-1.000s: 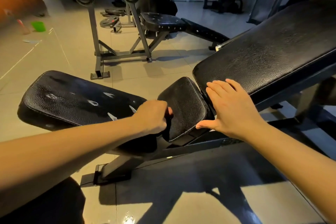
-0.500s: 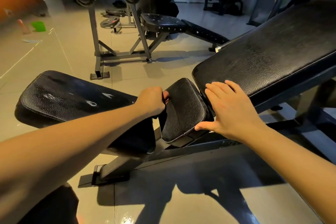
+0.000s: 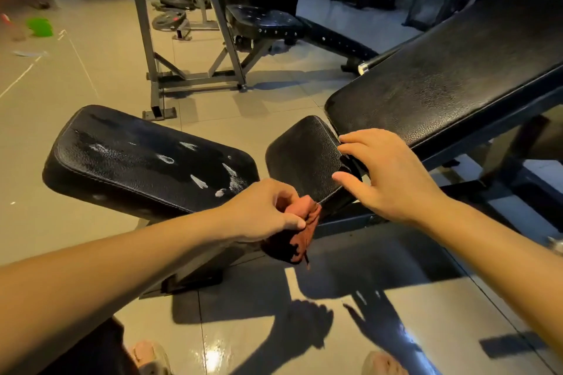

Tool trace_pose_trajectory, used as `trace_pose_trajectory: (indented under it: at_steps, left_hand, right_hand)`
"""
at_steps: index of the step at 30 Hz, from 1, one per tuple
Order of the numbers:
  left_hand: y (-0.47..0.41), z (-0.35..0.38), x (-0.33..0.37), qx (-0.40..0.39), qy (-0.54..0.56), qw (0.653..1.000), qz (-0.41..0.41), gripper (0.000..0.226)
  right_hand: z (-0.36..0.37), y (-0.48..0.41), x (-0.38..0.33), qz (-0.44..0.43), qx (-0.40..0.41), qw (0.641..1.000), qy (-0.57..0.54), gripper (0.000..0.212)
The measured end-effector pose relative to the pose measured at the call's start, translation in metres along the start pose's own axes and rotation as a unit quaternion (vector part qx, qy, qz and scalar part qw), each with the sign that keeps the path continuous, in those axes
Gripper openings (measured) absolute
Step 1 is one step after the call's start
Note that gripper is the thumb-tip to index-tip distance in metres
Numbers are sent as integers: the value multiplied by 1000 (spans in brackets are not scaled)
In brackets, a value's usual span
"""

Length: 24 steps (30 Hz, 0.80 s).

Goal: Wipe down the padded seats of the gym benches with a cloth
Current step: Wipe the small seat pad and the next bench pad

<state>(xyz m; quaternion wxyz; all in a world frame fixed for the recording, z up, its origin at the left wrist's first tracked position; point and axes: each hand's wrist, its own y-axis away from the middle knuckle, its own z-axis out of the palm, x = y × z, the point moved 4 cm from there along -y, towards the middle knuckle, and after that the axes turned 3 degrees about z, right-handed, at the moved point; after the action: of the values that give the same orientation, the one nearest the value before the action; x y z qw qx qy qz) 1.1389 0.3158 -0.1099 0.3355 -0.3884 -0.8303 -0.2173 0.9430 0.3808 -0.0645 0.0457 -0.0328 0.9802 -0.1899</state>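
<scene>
A black padded seat (image 3: 146, 158) with worn white scuffs lies at the left. Right of it sits a small black middle pad (image 3: 304, 158), and a long inclined back pad (image 3: 441, 82) rises to the right. My left hand (image 3: 262, 210) grips a bunched reddish-brown cloth (image 3: 300, 228) at the near corner of the small pad, in the gap beside the seat. My right hand (image 3: 390, 173) rests on the small pad's right edge with fingers spread and thumb on the pad's near right corner.
The bench's dark steel frame (image 3: 350, 219) runs under the pads to a foot plate on the tiled floor. Another bench (image 3: 265, 21) on a grey rack (image 3: 189, 76) stands behind, with weight plates (image 3: 170, 20) on the floor. My feet show at the bottom edge.
My left hand has drawn back from the gap towards me and down, bringing the cloth into sight. My right hand has slid from the back pad's lower end to the small pad's edge.
</scene>
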Motion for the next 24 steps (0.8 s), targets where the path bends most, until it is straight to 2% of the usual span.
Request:
trace_pose_trajectory:
  at_steps: [2,4,5,6,8,10,13,15,19,24]
  left_hand:
    - [3,-13,-3,16,71,997,-22,17]
    - [6,-19,-5,18,135,990,-40,19]
    - [8,-21,-5,10,160,986,-44,19]
    - [10,-20,-4,0,177,983,-48,19]
    - [13,-19,-3,-18,195,979,-54,19]
    - [16,-18,-2,-9,221,973,-67,22]
    - [22,-6,-4,10,291,951,-103,41]
    - [30,11,-2,-38,280,953,-106,55]
    - [47,29,3,-97,184,975,-72,33]
    - [74,13,-9,-50,179,979,-86,31]
  right_hand:
    - [0,9,-13,86,-5,980,-177,39]
    - [11,18,-30,193,-84,907,-366,35]
    - [18,22,-40,223,-125,863,-435,36]
    - [24,26,-47,234,-154,838,-468,35]
    - [30,28,-57,236,-169,824,-487,23]
    - [32,33,-61,269,-146,803,-512,13]
    - [33,52,-58,352,-106,758,-539,10]
    - [30,67,-60,397,-68,740,-539,11]
    - [25,86,-78,428,-34,731,-530,12]
    - [27,92,-107,426,-52,717,-549,15]
